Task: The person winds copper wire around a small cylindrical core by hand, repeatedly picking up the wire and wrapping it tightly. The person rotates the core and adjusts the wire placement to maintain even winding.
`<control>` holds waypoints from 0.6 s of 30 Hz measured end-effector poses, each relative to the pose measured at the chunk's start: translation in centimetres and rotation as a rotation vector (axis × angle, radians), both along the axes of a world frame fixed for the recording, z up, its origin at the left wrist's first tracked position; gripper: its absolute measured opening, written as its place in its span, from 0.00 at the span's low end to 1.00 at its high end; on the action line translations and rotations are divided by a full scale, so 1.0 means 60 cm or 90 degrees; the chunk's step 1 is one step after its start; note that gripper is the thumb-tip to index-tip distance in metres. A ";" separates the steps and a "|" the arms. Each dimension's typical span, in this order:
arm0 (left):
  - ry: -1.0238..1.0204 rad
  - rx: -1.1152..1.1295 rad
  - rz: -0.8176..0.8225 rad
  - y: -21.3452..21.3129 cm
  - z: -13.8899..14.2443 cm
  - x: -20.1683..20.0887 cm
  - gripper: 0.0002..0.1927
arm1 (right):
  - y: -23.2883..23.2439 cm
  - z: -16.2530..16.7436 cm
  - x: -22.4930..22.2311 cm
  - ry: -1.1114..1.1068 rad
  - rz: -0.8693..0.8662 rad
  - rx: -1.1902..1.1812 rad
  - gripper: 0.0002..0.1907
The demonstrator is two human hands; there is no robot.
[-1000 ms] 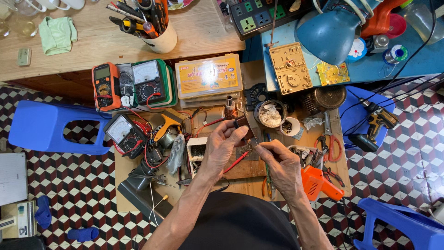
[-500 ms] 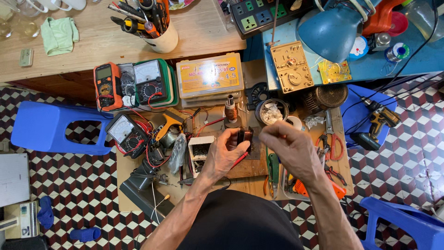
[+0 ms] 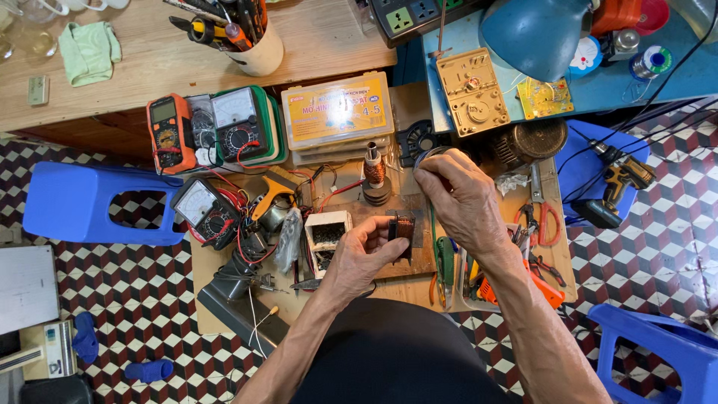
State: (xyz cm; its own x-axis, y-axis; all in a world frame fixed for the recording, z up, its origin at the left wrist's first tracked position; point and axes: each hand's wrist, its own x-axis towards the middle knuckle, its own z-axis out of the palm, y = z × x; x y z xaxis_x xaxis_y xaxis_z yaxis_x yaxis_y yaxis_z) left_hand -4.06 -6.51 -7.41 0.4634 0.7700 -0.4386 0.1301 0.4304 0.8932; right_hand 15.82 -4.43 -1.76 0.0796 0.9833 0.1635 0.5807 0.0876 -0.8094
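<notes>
My left hand [image 3: 361, 254] grips a small transformer coil [image 3: 402, 226] with copper winding, held just above a wooden board [image 3: 419, 262] on the low workbench. My right hand [image 3: 465, 203] is raised beyond it, fingers curled together over a dark round roll [image 3: 432, 154] that it mostly hides. Whether those fingers hold anything is hidden. A small upright copper coil on a dark base [image 3: 374, 176] stands just left of my right hand. A white open box of small parts [image 3: 327, 233] sits by my left thumb.
Three meters [image 3: 238, 123] with red leads crowd the bench's left. A yellow parts case [image 3: 338, 112] lies behind, pliers and red-handled cutters [image 3: 540, 217] at right. Blue stools [image 3: 82, 200] flank the bench. A cordless drill [image 3: 617, 183] rests on the right one. A blue lamp [image 3: 535, 30] hangs above.
My right hand has lifted away from the left hand and moved up and back over the round roll, covering it. My left hand stays low, holding the coil.
</notes>
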 end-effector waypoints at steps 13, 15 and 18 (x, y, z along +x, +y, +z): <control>-0.018 -0.019 0.003 0.003 0.008 0.003 0.23 | 0.006 -0.010 0.005 0.018 -0.014 -0.021 0.06; -0.019 -0.019 0.004 0.004 0.008 0.003 0.23 | 0.007 -0.009 0.004 0.020 -0.016 -0.018 0.06; -0.005 -0.017 0.005 0.005 0.008 0.001 0.23 | 0.006 -0.004 0.002 0.026 -0.016 -0.018 0.06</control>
State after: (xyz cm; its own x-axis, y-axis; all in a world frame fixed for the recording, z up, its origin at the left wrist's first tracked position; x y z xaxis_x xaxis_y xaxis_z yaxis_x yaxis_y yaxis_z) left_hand -4.01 -6.21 -6.92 0.4611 0.7613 -0.4558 0.1203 0.4553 0.8822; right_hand 15.92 -4.08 -2.00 0.1103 0.9852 0.1313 0.5487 0.0498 -0.8345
